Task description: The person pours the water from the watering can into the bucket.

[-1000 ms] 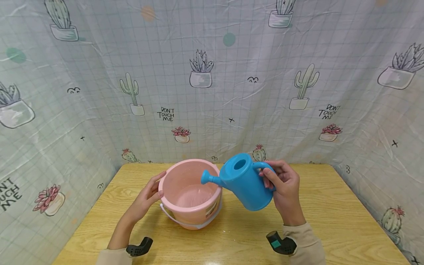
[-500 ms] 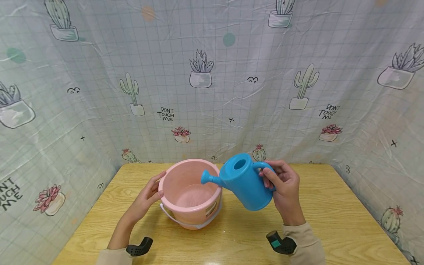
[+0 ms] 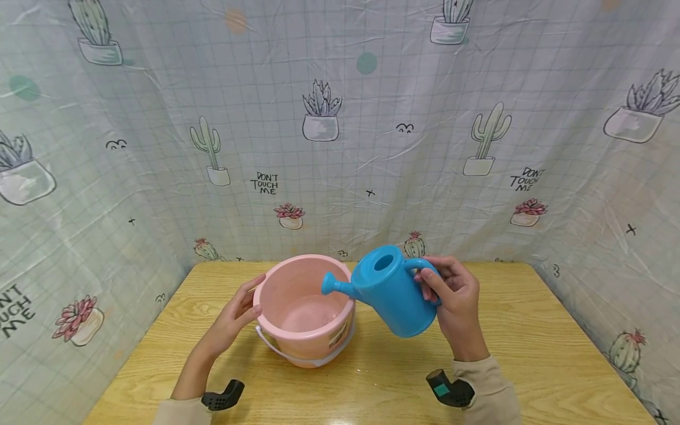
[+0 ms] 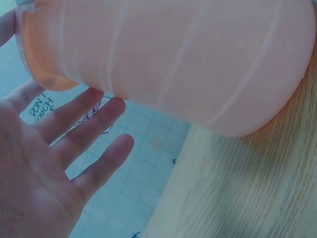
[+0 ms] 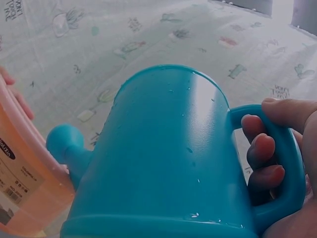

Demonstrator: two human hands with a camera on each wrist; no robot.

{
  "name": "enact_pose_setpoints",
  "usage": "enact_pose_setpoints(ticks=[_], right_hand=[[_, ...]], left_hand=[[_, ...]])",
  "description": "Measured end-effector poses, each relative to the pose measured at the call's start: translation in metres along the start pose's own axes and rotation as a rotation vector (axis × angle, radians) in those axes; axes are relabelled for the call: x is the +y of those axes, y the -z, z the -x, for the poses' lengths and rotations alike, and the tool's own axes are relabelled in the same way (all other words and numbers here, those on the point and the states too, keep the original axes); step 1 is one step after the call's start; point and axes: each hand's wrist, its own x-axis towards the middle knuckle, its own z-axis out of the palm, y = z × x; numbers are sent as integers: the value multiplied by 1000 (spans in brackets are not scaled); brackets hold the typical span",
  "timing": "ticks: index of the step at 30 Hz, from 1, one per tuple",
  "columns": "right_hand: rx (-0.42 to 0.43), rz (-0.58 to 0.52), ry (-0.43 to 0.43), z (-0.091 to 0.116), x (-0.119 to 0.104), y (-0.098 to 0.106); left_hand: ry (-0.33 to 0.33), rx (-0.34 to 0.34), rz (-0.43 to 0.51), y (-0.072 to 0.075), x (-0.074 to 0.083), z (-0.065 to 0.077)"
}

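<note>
My right hand (image 3: 458, 298) grips the handle of a blue watering can (image 3: 401, 298). In the right wrist view, its fingers (image 5: 265, 148) pass through the handle, and droplets dot the can's wall. The can leans left, with its spout head (image 3: 329, 284) over the opening of a pink bucket (image 3: 297, 335). Water shows in the bottom of the bucket, which stands on the table with its white bail handle hanging in front. My left hand (image 3: 232, 323) rests against the bucket's left rim. The left wrist view shows its fingers (image 4: 81, 116) spread and mostly straight along the bucket's outer wall.
The wooden table (image 3: 531, 360) extends on both sides of the bucket. A few small drops lie on it in front. A pale curtain (image 3: 366, 159) printed with potted cacti hangs around the back and sides. Each wrist carries a black camera mount (image 3: 450, 389).
</note>
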Motion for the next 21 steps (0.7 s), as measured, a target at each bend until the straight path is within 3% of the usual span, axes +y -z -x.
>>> enact_pose_setpoints(ticks=[10, 21], right_hand=[[-18, 2, 14, 0, 1, 1], [43, 22, 10, 2, -1, -3]], left_hand=[[-13, -11, 8, 0, 0, 1], [-15, -7, 7, 0, -2, 1]])
